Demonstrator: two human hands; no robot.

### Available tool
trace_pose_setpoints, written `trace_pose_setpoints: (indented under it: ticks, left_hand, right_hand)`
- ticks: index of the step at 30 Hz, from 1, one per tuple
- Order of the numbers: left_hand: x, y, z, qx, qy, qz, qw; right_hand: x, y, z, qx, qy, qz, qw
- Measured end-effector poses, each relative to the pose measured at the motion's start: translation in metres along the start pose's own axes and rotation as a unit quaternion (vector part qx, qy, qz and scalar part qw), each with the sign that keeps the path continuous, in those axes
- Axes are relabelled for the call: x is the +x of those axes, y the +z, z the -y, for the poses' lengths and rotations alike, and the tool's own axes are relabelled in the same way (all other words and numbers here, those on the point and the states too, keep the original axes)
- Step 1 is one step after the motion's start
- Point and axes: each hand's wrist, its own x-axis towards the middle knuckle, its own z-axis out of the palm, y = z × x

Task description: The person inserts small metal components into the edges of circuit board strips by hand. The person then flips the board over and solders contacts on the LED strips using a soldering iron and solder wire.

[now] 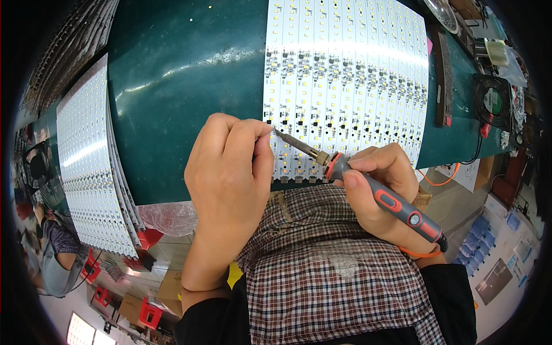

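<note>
A panel of white LED circuit boards [345,92], with yellow LEDs and rows of small black chips, lies on the green work surface [184,69]. My right hand [382,190] grips a grey and red soldering iron [402,210]. Its metal tip points left and meets the panel near the left edge. Beside that tip, my left hand [230,164] is closed, thumb and forefinger pinched together at the panel's edge. Whatever sits between those fingertips is too small to make out.
At the left, more LED boards [92,155] stand in a stack, with further stacks [69,52] behind. A dark metal bar [443,80] and a black fan [493,102] lie at the right. An orange cord [443,181] hangs there. Another person [63,259] sits far left.
</note>
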Motion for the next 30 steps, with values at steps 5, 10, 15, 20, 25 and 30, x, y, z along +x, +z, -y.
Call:
trace_pose_setpoints:
  ticks: [5, 10, 15, 20, 25, 30]
  left_hand:
    - [0.002, -0.003, -0.001, 0.001, 0.004, 0.01, 1.0]
    - [0.003, -0.005, -0.001, 0.008, 0.016, 0.015, 1.0]
    - [0.005, -0.008, -0.001, 0.042, 0.007, -0.005, 0.999]
    - [0.004, -0.014, 0.0, 0.05, -0.023, -0.032, 0.998]
    - [0.004, -0.015, -0.001, 0.035, -0.04, -0.037, 0.998]
    - [0.003, -0.015, -0.001, 0.013, -0.046, -0.028, 0.998]
  right_hand:
    - [0.001, 0.002, 0.001, 0.017, 0.004, -0.006, 1.0]
    - [0.001, 0.004, 0.002, 0.011, 0.004, -0.007, 1.0]
    - [-0.001, 0.001, 0.002, -0.004, 0.021, 0.0, 1.0]
    - [0.0, 0.006, 0.002, 0.027, 0.009, -0.025, 0.999]
    - [0.0, 0.002, 0.002, -0.001, 0.013, -0.003, 1.0]
    - [0.004, -0.002, 0.002, 0.007, 0.002, -0.015, 1.0]
